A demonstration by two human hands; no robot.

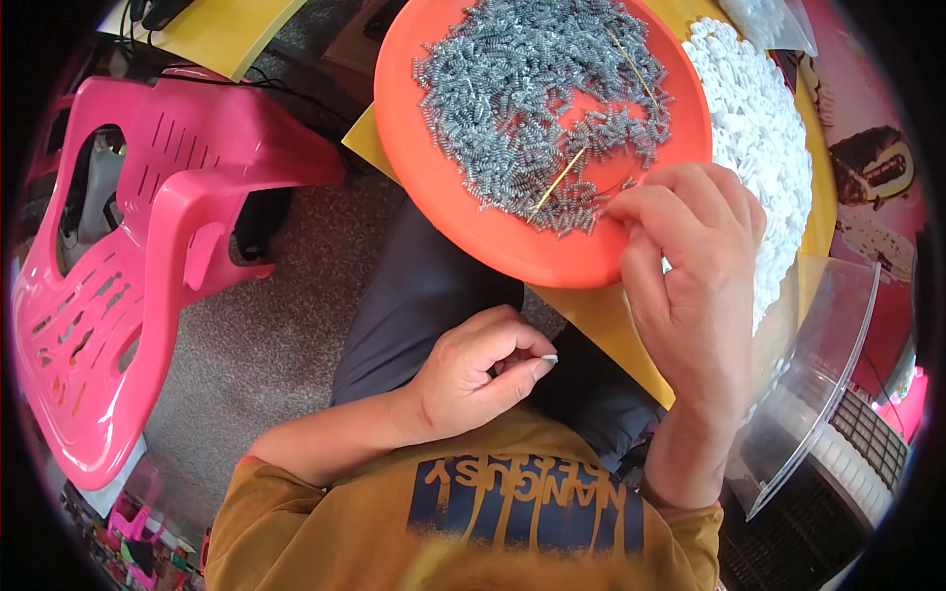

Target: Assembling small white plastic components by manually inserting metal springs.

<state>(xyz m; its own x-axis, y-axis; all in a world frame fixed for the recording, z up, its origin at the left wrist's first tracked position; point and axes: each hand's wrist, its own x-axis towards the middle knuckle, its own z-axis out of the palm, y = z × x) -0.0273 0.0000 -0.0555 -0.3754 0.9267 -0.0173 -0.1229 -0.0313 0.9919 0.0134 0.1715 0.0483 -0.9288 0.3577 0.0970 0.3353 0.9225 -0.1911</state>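
Above my lap, my left hand (pixel 483 366) is closed, thumb and index finger pinching a small white piece (pixel 550 359) whose tip alone shows. A round orange tray (pixel 512 251) holds a heap of small metal coil springs (pixel 503 108), with a few thin yellow strips (pixel 559 180) among them. Over the tray's near right rim reaches my right hand (pixel 690 251). Its thumb and index finger come together at the edge of the springs, and what lies between the fingertips is too small to make out.
A large heap of small white plastic pieces (pixel 759 148) covers the yellow table (pixel 601 330) right of the tray. A clear plastic bin (pixel 818 364) stands at the near right. At the left is a pink plastic chair (pixel 158 227) on the speckled grey floor (pixel 266 345).
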